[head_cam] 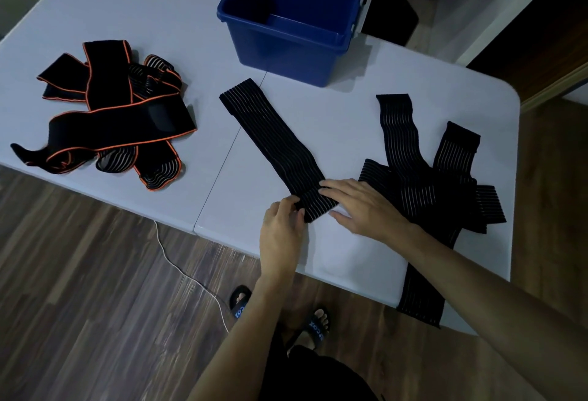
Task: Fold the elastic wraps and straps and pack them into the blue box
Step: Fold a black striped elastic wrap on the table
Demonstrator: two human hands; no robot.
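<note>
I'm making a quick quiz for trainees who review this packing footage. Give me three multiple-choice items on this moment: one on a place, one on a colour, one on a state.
1. Where do the orange-edged straps lie?
A. Left part of the table
B. Inside the box
C. On the floor

2. What colour is the box?
A. Red
B. Blue
C. White

3. What is the state of the wrap being handled?
A. Fully rolled up
B. Near end folded over, the rest flat
C. Hanging off the table

Answers: 1 A, they sit heaped on the white table, left of the box. 2 B, its walls are plainly blue. 3 B, the left hand pinches the folded end while the right hand presses on it.
</note>
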